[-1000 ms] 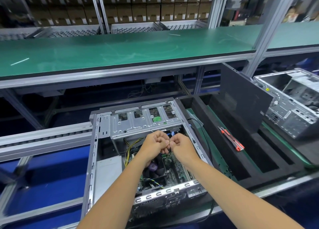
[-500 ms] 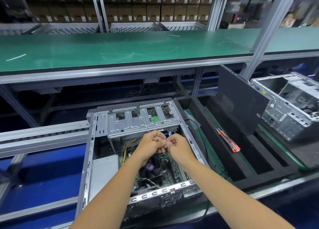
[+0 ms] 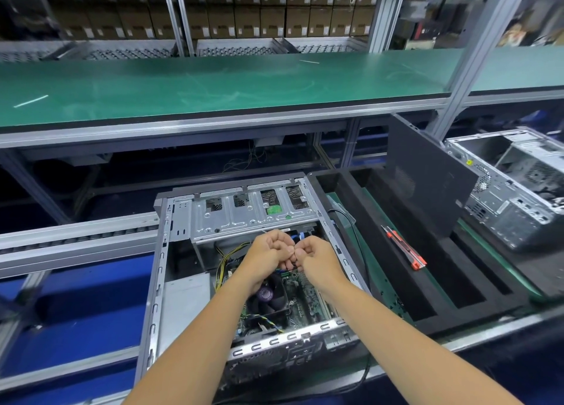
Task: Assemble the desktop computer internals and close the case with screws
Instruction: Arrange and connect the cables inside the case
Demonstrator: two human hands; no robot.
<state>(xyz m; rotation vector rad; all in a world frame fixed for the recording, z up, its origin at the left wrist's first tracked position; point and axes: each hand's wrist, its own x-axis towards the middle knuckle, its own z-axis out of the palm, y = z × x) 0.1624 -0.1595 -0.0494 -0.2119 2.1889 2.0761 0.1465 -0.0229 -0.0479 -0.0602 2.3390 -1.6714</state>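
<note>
The open computer case (image 3: 161, 270) lies on its side in front of me, with its silver drive cage (image 3: 250, 212) at the far end. The motherboard (image 3: 305, 300) and a black CPU fan (image 3: 268, 297) show inside. My left hand (image 3: 268, 252) and my right hand (image 3: 317, 255) meet knuckle to knuckle just below the cage. Both have their fingers curled tight around a blue cable (image 3: 300, 237) that runs up behind them. A thin pale strip sticks out above the left hand. What the fingers pinch is mostly hidden.
A dark side panel (image 3: 427, 175) leans upright in a black foam tray (image 3: 396, 282) to the right of the case. A red-handled tool (image 3: 406, 249) lies on the foam. A second open case (image 3: 512, 191) stands at the far right. A green shelf (image 3: 213, 84) overhangs at the back.
Both hands stay pressed together at the same spot over the motherboard. Only the view has shifted slightly.
</note>
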